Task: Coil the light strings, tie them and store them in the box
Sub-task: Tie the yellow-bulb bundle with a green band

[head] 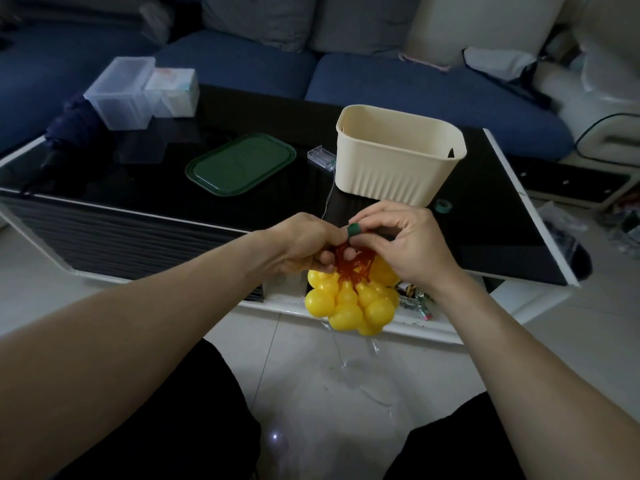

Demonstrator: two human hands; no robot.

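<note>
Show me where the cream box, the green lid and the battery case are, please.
cream box (394, 174): head view, ribbed front wall.
green lid (240, 164): head view, flat top.
battery case (321, 156): head view, clear cover.

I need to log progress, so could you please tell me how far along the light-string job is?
Done: the yellow gourd-shaped bulbs are bunched. In hand: left hand and right hand wrap a green tape strip round the orange cords. Left: storing it, with the clear battery case, in the cream ribbed plastic box.

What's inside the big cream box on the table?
Only the far inner wall of the cream box shows, and nothing pokes above the rim. Its near wall hides the bottom, so whether anything lies inside cannot be told.
</note>
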